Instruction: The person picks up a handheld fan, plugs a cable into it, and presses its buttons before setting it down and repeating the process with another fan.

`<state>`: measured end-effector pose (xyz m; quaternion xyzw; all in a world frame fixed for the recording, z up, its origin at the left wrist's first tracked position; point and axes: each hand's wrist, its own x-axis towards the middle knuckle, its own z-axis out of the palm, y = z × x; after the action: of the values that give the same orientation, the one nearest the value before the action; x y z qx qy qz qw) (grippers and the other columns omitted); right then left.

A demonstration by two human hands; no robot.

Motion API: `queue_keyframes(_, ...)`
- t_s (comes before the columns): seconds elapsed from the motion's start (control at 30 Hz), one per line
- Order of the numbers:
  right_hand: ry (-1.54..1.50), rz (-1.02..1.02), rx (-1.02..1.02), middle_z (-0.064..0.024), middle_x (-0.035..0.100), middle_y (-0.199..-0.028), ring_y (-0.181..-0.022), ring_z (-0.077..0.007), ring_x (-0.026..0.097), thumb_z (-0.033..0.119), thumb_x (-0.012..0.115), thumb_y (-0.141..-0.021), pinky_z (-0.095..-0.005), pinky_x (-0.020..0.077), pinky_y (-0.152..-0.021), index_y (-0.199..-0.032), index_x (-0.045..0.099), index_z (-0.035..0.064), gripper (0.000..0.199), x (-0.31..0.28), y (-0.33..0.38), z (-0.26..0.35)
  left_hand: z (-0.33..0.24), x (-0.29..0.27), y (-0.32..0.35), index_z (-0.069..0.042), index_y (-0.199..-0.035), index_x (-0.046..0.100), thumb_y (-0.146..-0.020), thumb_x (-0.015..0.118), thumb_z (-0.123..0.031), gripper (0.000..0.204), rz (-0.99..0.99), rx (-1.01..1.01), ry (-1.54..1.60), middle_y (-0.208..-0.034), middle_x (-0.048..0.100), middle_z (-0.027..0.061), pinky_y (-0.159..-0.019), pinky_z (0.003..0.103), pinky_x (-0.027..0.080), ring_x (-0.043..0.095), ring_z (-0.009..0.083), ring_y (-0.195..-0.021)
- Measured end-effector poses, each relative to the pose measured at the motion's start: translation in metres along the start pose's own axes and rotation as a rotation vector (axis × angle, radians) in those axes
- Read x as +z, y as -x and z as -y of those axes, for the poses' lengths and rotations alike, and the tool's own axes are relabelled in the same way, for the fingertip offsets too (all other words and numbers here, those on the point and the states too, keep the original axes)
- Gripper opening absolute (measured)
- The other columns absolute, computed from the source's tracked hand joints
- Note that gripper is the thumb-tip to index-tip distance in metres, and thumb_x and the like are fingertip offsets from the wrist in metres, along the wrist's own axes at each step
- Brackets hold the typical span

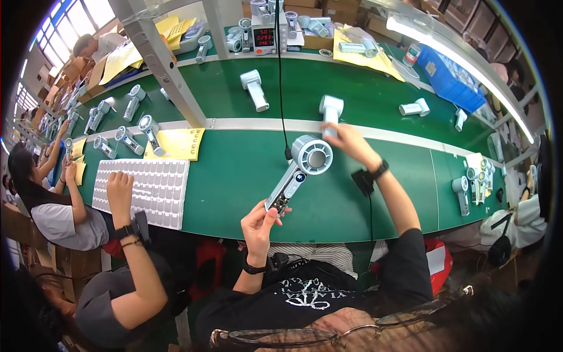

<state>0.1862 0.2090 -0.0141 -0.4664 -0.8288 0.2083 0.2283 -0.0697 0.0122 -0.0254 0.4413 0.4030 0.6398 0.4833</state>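
Note:
My left hand (260, 222) grips the lower end of the handle of a grey-and-white hair dryer (304, 163). The dryer is raised over the green table (234, 170), with its round head pointing away from me. A black cord (280, 88) hangs from above and ends beside that head. My right hand (347, 141) reaches forward, and its fingers close on the handle of a white hair dryer (331, 108) lying on the green conveyor belt (375, 94). Both wrists wear black bands.
A co-worker's hand (119, 189) rests on a white cell tray (153, 189) at left, by yellow sheets (177, 144). Several more dryers (254, 88) lie on the belt. A meter with red digits (264, 36), a blue bin (448, 76) and a black plug (362, 179) are nearby.

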Motion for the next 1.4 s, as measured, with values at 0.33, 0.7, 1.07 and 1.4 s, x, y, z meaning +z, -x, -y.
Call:
queue_keyframes(0.33, 0.197, -0.078, -0.08, -0.0143, 0.056, -0.092, -0.081, -0.0317, 0.059, 0.036, 0.076, -0.074, -0.041, 0.05, -0.072, -0.118, 0.052, 0.0085, 0.057, -0.001, 0.107, 0.059, 0.0, 0.001, -0.002, 0.01, -0.089, 0.066, -0.094, 0.053, -0.018, 0.032, 0.192, -0.062, 0.054, -0.094, 0.066, 0.018, -0.059, 0.024, 0.043, 0.062, 0.0185, -0.071)
queue_keyframes(0.7, -0.339, -0.292, -0.589, -0.0162, 0.063, -0.104, -0.097, -0.0322, 0.062, 0.03, 0.09, -0.057, -0.0637, 0.0374, -0.098, -0.126, 0.039, 0.0113, 0.088, -0.04, 0.118, 0.085, -0.016, 0.006, 0.002, 0.006, -0.086, 0.06, -0.099, 0.044, -0.022, 0.035, 0.506, -0.253, -0.045, -0.107, 0.06, 0.0169, -0.073, 0.027, 0.045, 0.056, 0.0145, -0.086)
queue_keyframes(1.07, 0.351, -1.088, -0.315, -0.0066, 0.048, -0.08, -0.074, -0.0197, 0.053, 0.019, 0.061, -0.088, -0.0419, 0.0435, -0.094, -0.129, 0.031, 0.0003, 0.054, -0.116, 0.197, 0.127, -0.015, -0.019, 0.002, 0.001, -0.071, 0.045, -0.098, 0.039, -0.012, 0.03, 0.243, 0.242, -0.432, -0.117, 0.042, 0.0178, -0.094, 0.043, 0.043, 0.052, 0.0279, -0.108)
queue_keyframes(1.4, -1.377, -0.604, -0.819, -0.0066, 0.046, -0.077, -0.068, -0.02, 0.049, 0.018, 0.066, -0.08, -0.0397, 0.0508, -0.085, -0.134, 0.033, 0.0017, 0.066, -0.134, 0.2, 0.121, -0.002, 0.001, -0.012, 0.003, -0.075, 0.048, -0.095, 0.044, -0.009, 0.023, 0.153, 0.282, -0.646, -0.111, 0.05, 0.0188, -0.084, 0.034, 0.046, 0.057, 0.0275, -0.096)
